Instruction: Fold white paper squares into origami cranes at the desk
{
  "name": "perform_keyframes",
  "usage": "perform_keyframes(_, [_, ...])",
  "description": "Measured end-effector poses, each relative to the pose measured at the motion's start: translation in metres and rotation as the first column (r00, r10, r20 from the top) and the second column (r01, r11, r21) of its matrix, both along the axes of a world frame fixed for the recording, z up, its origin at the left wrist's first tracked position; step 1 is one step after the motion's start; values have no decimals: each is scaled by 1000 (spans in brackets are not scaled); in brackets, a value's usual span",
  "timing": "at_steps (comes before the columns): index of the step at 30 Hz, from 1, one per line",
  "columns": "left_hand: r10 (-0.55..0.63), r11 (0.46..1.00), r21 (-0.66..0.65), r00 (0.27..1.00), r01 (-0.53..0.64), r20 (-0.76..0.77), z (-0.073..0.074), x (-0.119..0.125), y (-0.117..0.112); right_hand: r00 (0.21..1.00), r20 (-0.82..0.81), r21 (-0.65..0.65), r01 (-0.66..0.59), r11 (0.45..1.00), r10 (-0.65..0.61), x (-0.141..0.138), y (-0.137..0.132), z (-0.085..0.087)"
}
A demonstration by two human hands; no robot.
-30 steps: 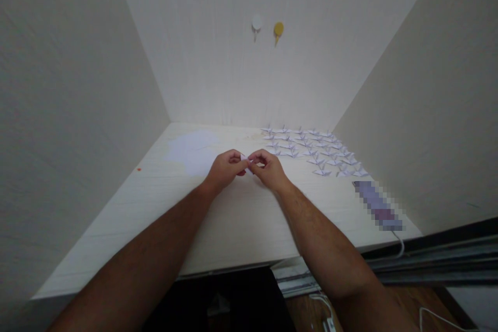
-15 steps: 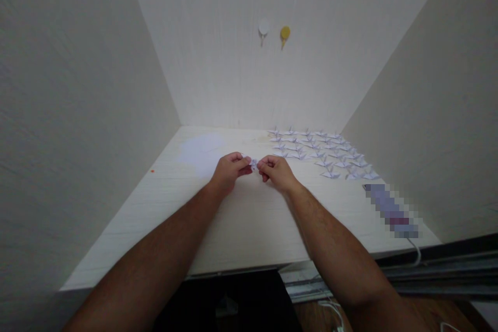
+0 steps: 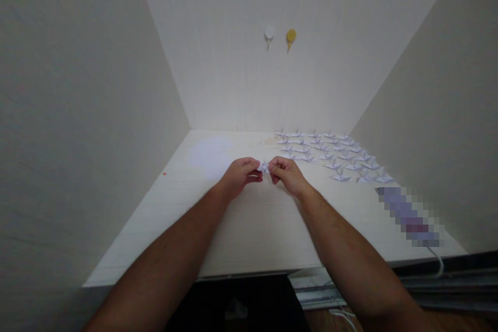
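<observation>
Between my two hands is a small white folded paper crane point(image 3: 265, 167), held above the middle of the table point(image 3: 257, 238). My left hand point(image 3: 245, 174) pinches its left end between thumb and fingers. On the other side, my right hand point(image 3: 285, 172) grips the right end with its fingertips. My fingers cover both ends, so only the centre shows. Several finished white paper cranes point(image 3: 340, 175) stand in rows at the table's back right, to the right of my right hand.
White paper point(image 3: 208, 153) lies at the back left, near a small red speck point(image 3: 164, 174). A blurred-out device point(image 3: 406, 215) with a white cable point(image 3: 439, 262) rests by the right edge. Walls enclose three sides; a white hook point(image 3: 269, 33) and a yellow hook point(image 3: 291, 36) hang on the back one.
The whole view has shifted slightly, so everything sits a little further right. My hands still hold the paper crane, and more of its middle shows between my fingers.
</observation>
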State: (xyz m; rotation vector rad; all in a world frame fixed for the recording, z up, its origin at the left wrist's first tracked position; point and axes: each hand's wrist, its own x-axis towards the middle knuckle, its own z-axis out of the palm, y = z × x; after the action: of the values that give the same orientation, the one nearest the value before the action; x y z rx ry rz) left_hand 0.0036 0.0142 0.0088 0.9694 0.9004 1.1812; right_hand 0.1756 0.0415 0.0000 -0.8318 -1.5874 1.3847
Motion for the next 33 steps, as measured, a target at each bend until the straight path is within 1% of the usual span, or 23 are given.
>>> perform_keyframes(2, [2,999,43,994,3,-113,0,3,-3,999,19,17,32,999,-32,2,-2,1])
perform_keyframes(5, [24,997,81,983,-10,-184,-3,6,-2,994,102,53,35,998,-40,4,-4,1])
perform_keyframes(7, [78,992,111,969,-53,-235,-6,6,0,983,182,67,28,997,-39,4,-3,0])
perform_keyframes(9, [157,981,160,943,-114,-295,-8,6,1,974,218,84,42,996,-59,2,-4,0])
perform_keyframes(11, [205,970,189,931,-153,-301,-7,5,2,978,195,68,59,996,-71,0,-4,0])
perform_keyframes(12, [201,971,180,942,-156,-269,-7,5,2,984,161,59,69,996,-77,-2,-4,-1])
perform_keyframes(13, [176,977,163,957,-140,-229,-7,4,2,990,121,44,65,997,-70,-2,-3,-1])
perform_keyframes(15, [118,987,129,983,-100,-138,-7,2,2,999,44,0,19,1000,-19,-3,-1,-2])
perform_keyframes(17, [35,996,89,998,-30,-58,-7,0,2,999,-23,-35,-38,999,37,-3,0,-3])
perform_keyframes(19, [-39,997,70,999,38,11,-6,-2,1,992,-87,-63,-101,993,95,-2,0,-3])
perform_keyframes(22, [-116,991,83,989,108,88,-4,-3,-1,971,-175,-94,-183,979,165,-2,-1,-3])
perform_keyframes(27, [-241,967,123,960,225,143,-1,-6,-2,930,-267,-115,-291,950,252,-2,-3,-3])
perform_keyframes(33, [-326,943,124,934,310,147,-1,-13,-3,905,-277,-126,-368,921,323,-2,-6,-1])
